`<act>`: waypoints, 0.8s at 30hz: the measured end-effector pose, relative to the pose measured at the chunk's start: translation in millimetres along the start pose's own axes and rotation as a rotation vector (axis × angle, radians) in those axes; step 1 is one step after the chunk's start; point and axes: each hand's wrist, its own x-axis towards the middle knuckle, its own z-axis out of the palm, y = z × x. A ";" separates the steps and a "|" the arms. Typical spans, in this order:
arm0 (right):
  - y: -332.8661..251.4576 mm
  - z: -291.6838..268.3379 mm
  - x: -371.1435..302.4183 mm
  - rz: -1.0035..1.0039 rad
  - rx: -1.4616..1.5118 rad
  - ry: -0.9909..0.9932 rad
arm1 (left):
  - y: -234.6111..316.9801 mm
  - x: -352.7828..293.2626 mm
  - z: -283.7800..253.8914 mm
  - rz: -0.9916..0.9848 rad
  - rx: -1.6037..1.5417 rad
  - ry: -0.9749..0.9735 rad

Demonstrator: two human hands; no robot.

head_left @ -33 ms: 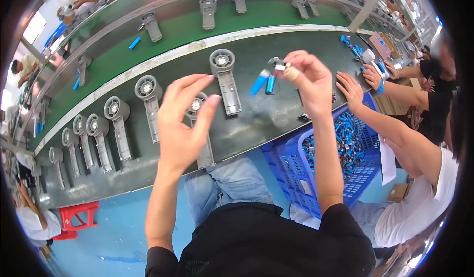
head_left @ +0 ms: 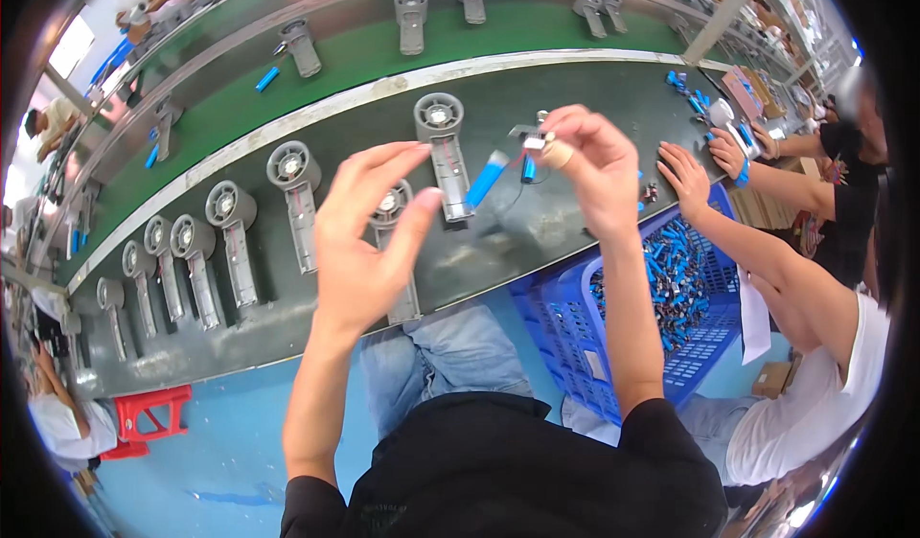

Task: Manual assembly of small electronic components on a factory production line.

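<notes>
My right hand (head_left: 596, 169) is raised over the bench, thumb and fingers pinching a small circuit board (head_left: 526, 133) with a white connector. A blue cylindrical battery (head_left: 486, 182) hangs by it at a slant, with thin wires nearby. Just behind is another blue cylinder (head_left: 529, 168); whether it hangs or lies on the bench I cannot tell. My left hand (head_left: 364, 236) holds nothing, thumb and fingers apart, partly covering a grey handheld fan housing (head_left: 391, 203). Beyond its fingertips lies another grey fan housing (head_left: 448, 160), its handle trough facing up.
Several more fan housings (head_left: 230, 207) lie in a row on the dark bench to the left. Behind is a green conveyor (head_left: 355, 54) carrying others. A blue crate (head_left: 565, 318) of batteries stands at right, beside a co-worker's arms (head_left: 767, 241). A red stool (head_left: 153, 413) is at lower left.
The circuit board in my right hand has tilted and shifted slightly left. The blue battery has swung left and down, toward the fan housing's handle. My left hand stays open, slightly to the right.
</notes>
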 end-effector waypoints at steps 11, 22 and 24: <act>24.6 78.2 -36.8 0.313 -0.220 -0.070 | 7.7 -51.2 -32.4 -0.507 -0.383 0.267; 43.9 102.6 -59.6 0.207 -0.409 -0.165 | -15.7 -73.0 -12.2 -0.110 0.598 -0.170; 49.0 108.5 -61.5 0.167 -0.422 -0.155 | -19.9 -69.9 -11.5 -0.207 0.448 -0.098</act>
